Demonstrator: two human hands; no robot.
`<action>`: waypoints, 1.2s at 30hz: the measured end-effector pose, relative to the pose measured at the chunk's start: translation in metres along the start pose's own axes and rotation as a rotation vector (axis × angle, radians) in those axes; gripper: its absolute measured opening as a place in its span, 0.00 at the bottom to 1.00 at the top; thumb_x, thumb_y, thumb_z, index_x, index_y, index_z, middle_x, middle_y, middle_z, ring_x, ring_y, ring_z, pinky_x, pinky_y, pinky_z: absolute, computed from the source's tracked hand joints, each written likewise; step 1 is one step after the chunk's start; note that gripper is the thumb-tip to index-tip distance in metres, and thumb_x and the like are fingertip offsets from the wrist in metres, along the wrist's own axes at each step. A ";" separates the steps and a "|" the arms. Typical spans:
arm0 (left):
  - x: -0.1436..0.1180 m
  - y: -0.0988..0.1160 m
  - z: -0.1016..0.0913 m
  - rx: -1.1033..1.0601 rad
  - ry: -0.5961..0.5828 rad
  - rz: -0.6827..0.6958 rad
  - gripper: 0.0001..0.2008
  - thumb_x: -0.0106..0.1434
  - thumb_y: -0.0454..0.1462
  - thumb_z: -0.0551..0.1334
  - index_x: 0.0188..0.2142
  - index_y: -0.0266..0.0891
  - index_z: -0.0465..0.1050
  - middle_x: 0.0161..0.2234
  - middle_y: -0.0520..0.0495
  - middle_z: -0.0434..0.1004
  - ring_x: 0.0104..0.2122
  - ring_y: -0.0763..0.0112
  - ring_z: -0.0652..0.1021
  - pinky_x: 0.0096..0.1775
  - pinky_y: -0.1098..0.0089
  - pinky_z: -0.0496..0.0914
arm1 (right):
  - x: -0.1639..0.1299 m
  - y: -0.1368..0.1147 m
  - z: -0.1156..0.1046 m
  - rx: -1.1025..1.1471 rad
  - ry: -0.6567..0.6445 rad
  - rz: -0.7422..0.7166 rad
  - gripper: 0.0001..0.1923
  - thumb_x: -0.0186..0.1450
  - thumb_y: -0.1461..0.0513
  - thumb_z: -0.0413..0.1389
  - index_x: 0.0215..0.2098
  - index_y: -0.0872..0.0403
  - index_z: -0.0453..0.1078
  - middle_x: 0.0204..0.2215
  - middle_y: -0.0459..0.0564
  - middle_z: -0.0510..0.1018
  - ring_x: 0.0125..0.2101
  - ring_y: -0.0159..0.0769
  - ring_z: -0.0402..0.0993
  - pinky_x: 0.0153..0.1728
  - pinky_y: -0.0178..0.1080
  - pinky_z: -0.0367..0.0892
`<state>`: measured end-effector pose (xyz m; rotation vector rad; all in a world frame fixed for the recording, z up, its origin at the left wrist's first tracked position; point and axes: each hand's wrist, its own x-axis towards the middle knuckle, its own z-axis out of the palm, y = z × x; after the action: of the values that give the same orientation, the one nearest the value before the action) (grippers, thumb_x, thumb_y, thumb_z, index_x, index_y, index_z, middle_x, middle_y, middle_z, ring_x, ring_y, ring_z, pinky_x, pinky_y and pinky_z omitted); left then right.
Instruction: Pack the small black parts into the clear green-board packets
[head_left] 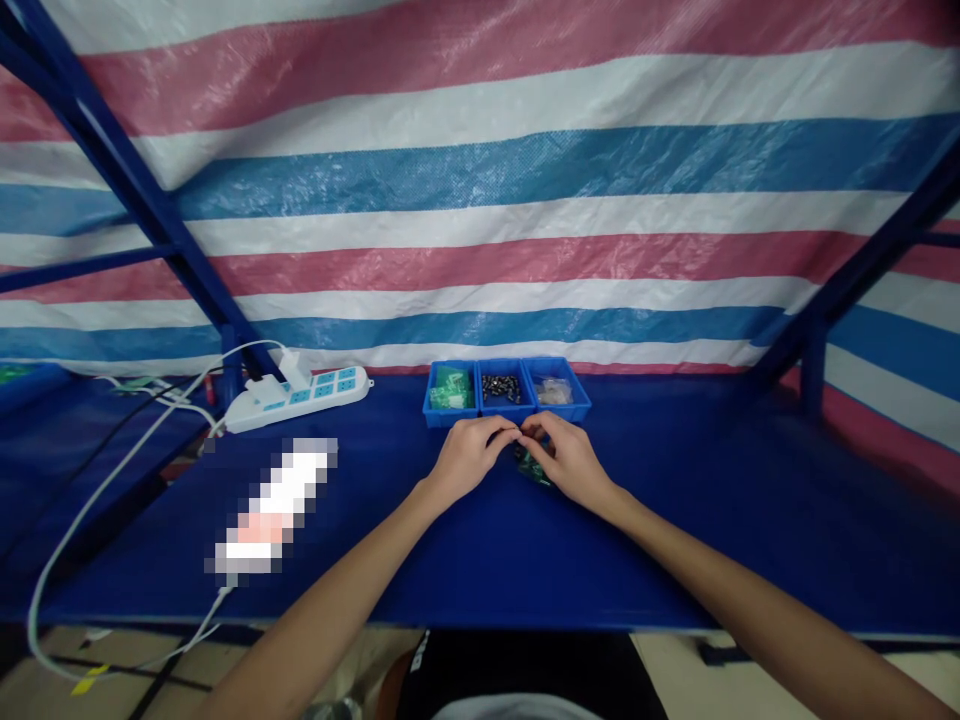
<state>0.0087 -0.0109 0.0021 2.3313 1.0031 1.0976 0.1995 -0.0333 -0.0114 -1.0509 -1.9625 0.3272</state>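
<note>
My left hand (466,458) and my right hand (571,462) meet over the blue table, just in front of three small bins. Fingertips of both are pinched together around something too small to make out. Under the right hand lies a little heap of green and dark pieces (534,468), partly covered by its fingers. Behind my hands, the left blue bin (451,419) holds green pieces in clear plastic. Small dark, shiny parts fill the middle blue bin (504,411), and the right blue bin (582,410) contains pale, translucent pieces.
A white power strip (307,398) with plugs sits at the back left. Nearer me lies a pixelated elongated object (274,510) with a white cable (37,600) looping off the table edge. Blue metal posts (814,370) and a striped tarp (510,220) bound the table.
</note>
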 end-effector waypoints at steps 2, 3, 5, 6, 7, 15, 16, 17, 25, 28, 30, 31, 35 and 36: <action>0.001 0.001 0.000 -0.038 -0.013 -0.039 0.09 0.69 0.38 0.61 0.35 0.40 0.79 0.31 0.51 0.83 0.31 0.70 0.81 0.35 0.73 0.72 | 0.000 0.000 0.000 0.012 -0.018 -0.016 0.06 0.71 0.61 0.52 0.42 0.52 0.69 0.34 0.50 0.78 0.33 0.37 0.75 0.35 0.37 0.69; 0.001 0.002 0.000 -0.063 -0.011 -0.061 0.09 0.68 0.38 0.61 0.34 0.39 0.79 0.30 0.52 0.82 0.29 0.71 0.80 0.33 0.73 0.71 | 0.000 -0.001 -0.001 0.019 -0.027 -0.024 0.06 0.71 0.61 0.52 0.43 0.52 0.69 0.34 0.50 0.78 0.34 0.37 0.76 0.36 0.37 0.69; 0.002 0.003 0.000 -0.121 0.003 -0.103 0.09 0.67 0.38 0.62 0.32 0.38 0.79 0.27 0.53 0.81 0.25 0.74 0.77 0.31 0.75 0.70 | 0.000 -0.002 -0.002 0.027 -0.034 -0.033 0.07 0.71 0.61 0.52 0.44 0.52 0.70 0.36 0.51 0.79 0.34 0.37 0.77 0.37 0.38 0.70; 0.002 0.003 0.000 -0.149 0.007 -0.120 0.10 0.67 0.39 0.63 0.31 0.38 0.78 0.26 0.53 0.80 0.23 0.75 0.76 0.29 0.75 0.69 | 0.000 -0.002 -0.002 0.028 -0.035 -0.036 0.07 0.71 0.61 0.52 0.45 0.52 0.70 0.36 0.51 0.79 0.35 0.37 0.77 0.37 0.38 0.70; 0.002 0.004 0.000 -0.174 0.007 -0.132 0.11 0.67 0.40 0.63 0.31 0.38 0.78 0.25 0.53 0.79 0.22 0.76 0.75 0.28 0.75 0.68 | 0.000 -0.003 -0.003 0.028 -0.034 -0.039 0.07 0.71 0.61 0.52 0.45 0.52 0.70 0.37 0.51 0.79 0.35 0.37 0.77 0.37 0.38 0.70; 0.001 0.007 -0.002 -0.028 0.024 -0.069 0.12 0.70 0.40 0.57 0.34 0.38 0.76 0.26 0.52 0.76 0.24 0.75 0.74 0.29 0.74 0.66 | 0.003 -0.002 -0.002 0.096 0.009 0.072 0.06 0.68 0.60 0.55 0.41 0.53 0.72 0.34 0.50 0.79 0.34 0.37 0.76 0.34 0.37 0.69; 0.000 0.007 -0.002 0.012 0.030 -0.034 0.09 0.69 0.38 0.58 0.37 0.38 0.76 0.28 0.51 0.76 0.25 0.74 0.74 0.31 0.74 0.67 | 0.003 -0.001 -0.001 0.129 0.009 0.106 0.06 0.68 0.59 0.56 0.40 0.52 0.72 0.34 0.50 0.79 0.34 0.37 0.76 0.33 0.37 0.69; 0.000 0.006 -0.002 0.047 0.026 0.004 0.07 0.68 0.37 0.59 0.40 0.39 0.75 0.31 0.51 0.77 0.26 0.74 0.74 0.32 0.73 0.68 | 0.004 0.000 0.000 0.165 0.009 0.135 0.06 0.68 0.58 0.56 0.40 0.52 0.72 0.35 0.49 0.79 0.35 0.37 0.76 0.33 0.37 0.70; -0.005 0.000 0.003 0.150 0.042 0.104 0.06 0.68 0.37 0.60 0.43 0.40 0.74 0.36 0.50 0.74 0.26 0.76 0.72 0.33 0.72 0.69 | 0.003 -0.004 0.002 0.197 -0.023 0.146 0.11 0.69 0.55 0.54 0.39 0.53 0.73 0.33 0.49 0.78 0.32 0.36 0.75 0.31 0.36 0.68; -0.005 -0.002 0.003 0.149 0.030 0.125 0.06 0.68 0.38 0.61 0.43 0.41 0.73 0.38 0.50 0.75 0.26 0.77 0.72 0.34 0.72 0.69 | 0.003 -0.007 -0.001 0.082 -0.014 0.074 0.13 0.71 0.56 0.52 0.35 0.53 0.73 0.29 0.48 0.75 0.29 0.34 0.71 0.30 0.36 0.65; -0.004 -0.002 0.003 0.158 0.021 0.137 0.06 0.68 0.38 0.61 0.43 0.40 0.73 0.38 0.50 0.75 0.27 0.76 0.72 0.34 0.72 0.69 | 0.003 -0.008 -0.002 0.054 -0.010 0.054 0.14 0.72 0.57 0.51 0.34 0.53 0.73 0.28 0.47 0.74 0.28 0.33 0.70 0.30 0.36 0.64; -0.005 -0.002 0.003 0.164 0.019 0.140 0.06 0.68 0.38 0.61 0.43 0.40 0.73 0.38 0.50 0.75 0.27 0.76 0.72 0.34 0.72 0.69 | 0.004 -0.007 -0.002 0.050 -0.012 0.053 0.13 0.72 0.57 0.51 0.33 0.53 0.73 0.28 0.47 0.74 0.28 0.33 0.70 0.30 0.36 0.63; -0.004 -0.001 0.002 0.174 0.033 0.121 0.07 0.69 0.40 0.61 0.42 0.39 0.74 0.37 0.49 0.76 0.29 0.74 0.74 0.34 0.71 0.70 | 0.003 -0.004 -0.001 0.014 0.005 0.047 0.11 0.72 0.59 0.50 0.36 0.53 0.72 0.30 0.48 0.75 0.29 0.35 0.71 0.32 0.37 0.64; -0.004 -0.001 0.002 0.169 0.043 0.112 0.08 0.69 0.41 0.61 0.43 0.39 0.74 0.37 0.49 0.77 0.30 0.73 0.75 0.35 0.71 0.70 | 0.002 -0.002 0.000 0.006 0.017 0.039 0.10 0.72 0.59 0.49 0.37 0.53 0.71 0.31 0.48 0.75 0.31 0.36 0.72 0.33 0.37 0.65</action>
<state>0.0082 -0.0134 -0.0014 2.5352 1.0275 1.1497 0.1978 -0.0331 -0.0084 -1.0858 -1.9267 0.3437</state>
